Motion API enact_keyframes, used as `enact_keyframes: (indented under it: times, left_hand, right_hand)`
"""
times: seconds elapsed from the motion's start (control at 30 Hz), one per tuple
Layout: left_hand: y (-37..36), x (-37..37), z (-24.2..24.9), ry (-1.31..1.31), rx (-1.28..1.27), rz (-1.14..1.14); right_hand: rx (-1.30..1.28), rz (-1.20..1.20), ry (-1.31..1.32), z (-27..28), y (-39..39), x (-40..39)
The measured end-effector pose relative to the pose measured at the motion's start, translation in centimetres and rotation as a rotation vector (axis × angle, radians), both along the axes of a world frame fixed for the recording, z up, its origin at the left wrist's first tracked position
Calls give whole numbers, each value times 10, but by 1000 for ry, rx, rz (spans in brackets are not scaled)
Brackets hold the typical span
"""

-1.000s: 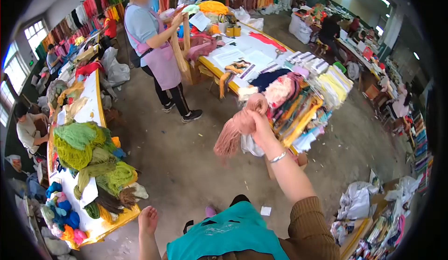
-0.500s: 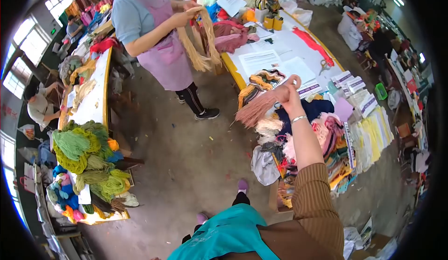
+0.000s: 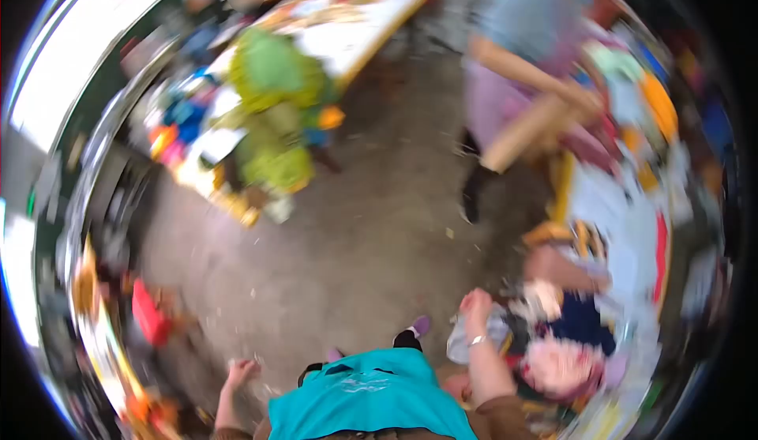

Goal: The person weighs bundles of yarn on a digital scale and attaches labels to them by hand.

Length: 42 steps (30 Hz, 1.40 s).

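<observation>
My right hand (image 3: pixel 476 304), above a silvery bracelet, is raised at the edge of the yarn table (image 3: pixel 620 223). Its fingers look curled, with nothing visible in them. A dusty-pink skein (image 3: pixel 562 270) lies on that table beyond the hand, beside a dark navy bundle (image 3: pixel 583 321) and a pale pink pile (image 3: pixel 562 367). Low at the left, over the floor, is my left hand (image 3: pixel 243 371); motion smears its fingers, and no held object shows.
A co-worker (image 3: pixel 525 45) stands by the right-hand table, holding a beige skein (image 3: pixel 525 136). Green yarn (image 3: pixel 276 77) is heaped on the left-hand table (image 3: pixel 375 25). A red object (image 3: pixel 150 312) is at the lower left. The whole view is blurred.
The view has swung left, so both tables appear farther right. My right hand has let go of the dusty-pink skein and come down nearer my body. My left hand has come into view.
</observation>
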<state>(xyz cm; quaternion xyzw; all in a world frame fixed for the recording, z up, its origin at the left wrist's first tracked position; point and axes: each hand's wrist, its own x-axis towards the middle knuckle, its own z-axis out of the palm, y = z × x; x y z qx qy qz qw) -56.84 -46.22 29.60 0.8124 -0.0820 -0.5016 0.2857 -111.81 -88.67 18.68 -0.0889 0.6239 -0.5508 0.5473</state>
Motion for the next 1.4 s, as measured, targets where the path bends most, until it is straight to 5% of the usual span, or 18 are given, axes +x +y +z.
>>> enact_keyframes:
  times: [0.07, 0.27, 0.33, 0.4, 0.47, 0.53, 0.57, 0.7, 0.8, 0.87, 0.9, 0.93, 1.0, 1.1, 1.17, 1.3, 1.4]
  left_hand:
    - [50, -19, 11, 48, 90, 153]
    - [329, -27, -43, -16, 330, 660]
    - [408, -13, -100, -608, 453, -18]
    - [377, -7, -80, -548, 611, 267]
    - [305, 28, -30, -338, 349, 413]
    - [281, 61, -89, -129, -150, 516]
    - [228, 86, 1, -116, -221, 358]
    - [183, 174, 65, -205, -595, 83]
    - [215, 234, 49, -258, -571, 222]
    - [263, 263, 12, -441, -242, 230]
    - [288, 275, 6, -480, -23, 226]
    - [316, 285, 3, -485, 41, 295]
    - [364, 297, 12, -438, 137, 491]
    - [431, 318, 17, -552, 153, 798]
    - [467, 338, 30, -684, 217, 1039]
    - [547, 384, 41, -646, -129, 1826]
    - [611, 430, 70, -740, -227, 2131]
  right_hand:
    - [180, 364, -72, -24, 49, 66]
    - [298, 792, -8, 9, 157, 229]
    - [245, 967, 140, -14, 171, 249]
    - [247, 1071, 219, -24, 182, 267]
    - [407, 1161, 302, -16, 190, 297]
    - [479, 1298, 468, -4, 198, 334]
    - [462, 1347, 480, -31, 194, 356]
    - [493, 1531, 584, -156, 161, 380]
    - [350, 1859, 759, -216, 144, 477]
    - [379, 1876, 695, -196, 160, 576]
    - [-97, 2301, 912, -179, 167, 630]
    - [-691, 2639, 1095, -162, 177, 688]
    - [356, 1978, 570, -167, 201, 794]
    - [-19, 2402, 546, -116, 240, 986]
    - [-31, 2101, 509, -50, 320, 1097]
    - [-310, 2445, 608, -17, 428, 1306]
    - [-392, 2497, 567, 10, 532, 1405]
